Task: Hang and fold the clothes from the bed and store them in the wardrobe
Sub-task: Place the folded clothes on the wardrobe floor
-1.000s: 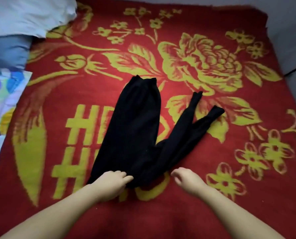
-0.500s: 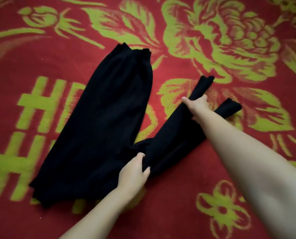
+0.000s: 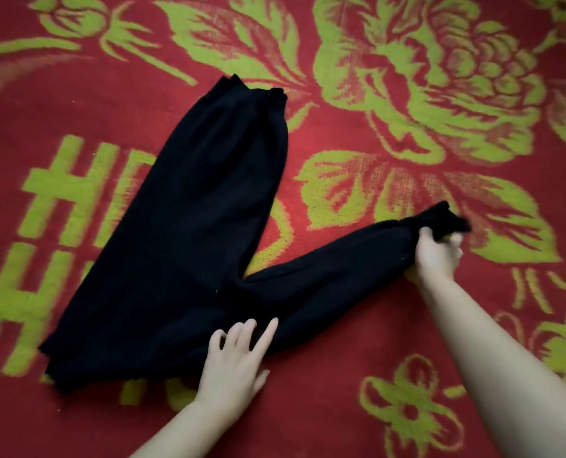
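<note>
Garment: black trousers (image 3: 182, 233) on bed blanket (image 3: 374, 160), V-shaped; body axis 7–1 o'clock, legs toward 2 o'clock.
Left hand (image 3: 235, 358): fingers straight, pressing crotch fold.
Right hand (image 3: 436, 256): fingers curled, gripping leg cuffs.

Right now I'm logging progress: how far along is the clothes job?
Early. Done: the black garment is spread on the red blanket. In hand: the right hand grips its bunched sleeve ends, the left hand presses near the bend. Left: finishing the fold and storing it; no wardrobe or hanger is in view.
</note>
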A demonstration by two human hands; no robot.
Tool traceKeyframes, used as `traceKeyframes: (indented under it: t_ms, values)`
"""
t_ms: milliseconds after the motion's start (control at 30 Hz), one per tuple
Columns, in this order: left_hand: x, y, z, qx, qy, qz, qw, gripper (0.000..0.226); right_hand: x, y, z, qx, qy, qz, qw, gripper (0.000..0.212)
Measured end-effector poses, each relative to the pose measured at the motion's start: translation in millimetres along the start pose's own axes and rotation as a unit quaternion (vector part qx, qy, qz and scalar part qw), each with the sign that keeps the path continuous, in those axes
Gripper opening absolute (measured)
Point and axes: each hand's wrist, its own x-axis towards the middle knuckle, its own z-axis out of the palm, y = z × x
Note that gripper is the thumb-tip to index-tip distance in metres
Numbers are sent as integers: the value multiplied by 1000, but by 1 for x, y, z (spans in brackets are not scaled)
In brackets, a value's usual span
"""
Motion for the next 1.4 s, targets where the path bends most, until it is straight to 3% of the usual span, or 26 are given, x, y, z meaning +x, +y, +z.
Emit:
traceKeyframes:
  t_ms: [100,167,233,333,400,500,533,633,700,733,833,900,967,1033,1067,1100,1200,1300,1333,1400]
  values:
    - [5,-2,-5,1,33,-8,999,87,-6,-9,11,37,-18,105,994,80]
    - [9,-4,-13,-4,26,3,1000,88,-7,-9,14,101,-69,134,983,73]
    - [8,-7,-20,-20,15,31,999,90,-3,-11,11,110,-73,105,986,50]
    - [-9,-9,-17,-59,-7,73,996,92,0,-10,0,88,-59,7,994,36]
    - [-26,-9,-12,-61,-65,91,992,95,-6,3,-8,-18,-67,-35,997,31]
    - [-34,-10,-2,-78,-176,72,979,89,-21,28,-16,-183,-71,-15,980,36]
    - [-31,-11,-1,-106,-202,64,972,86,-27,25,-17,-177,-61,-3,982,39]
    - [-21,-24,-4,-215,-170,45,961,76,-48,-26,-10,-75,-39,-6,996,40]
    - [-20,-40,-14,-368,-154,5,917,71,-64,-78,4,60,-71,10,996,37]
    - [-21,-48,-22,-453,-146,-28,879,66,-74,-105,13,122,-98,26,987,32]
    - [-24,-77,-42,-683,-135,-143,703,49,-110,-180,52,227,-181,44,956,4]
    - [-21,-97,-46,-751,-151,-187,615,45,-137,-208,84,262,-260,34,929,6]
    - [-17,-114,-45,-784,-131,-219,565,42,-164,-213,115,226,-335,20,915,28]
    - [-15,-128,-41,-797,-98,-263,535,42,-186,-193,141,26,-350,-100,931,47]
    - [-15,-132,-38,-788,-94,-279,541,40,-196,-175,148,-100,-341,-189,915,51]
    - [-16,-136,-36,-761,-96,-290,573,40,-205,-152,151,-209,-331,-281,877,54]
    - [-25,-153,-31,-602,-49,-248,757,48,-238,-76,134,-376,-325,-430,754,67]
    - [-39,-182,-26,-341,68,-115,930,65,-278,-1,104,-464,-316,-557,612,87]
    - [-44,-196,-23,-238,68,-80,965,73,-291,18,98,-486,-332,-578,565,93]
    - [-52,-223,-17,-71,-20,-46,996,92,-307,43,97,-525,-363,-588,496,101]
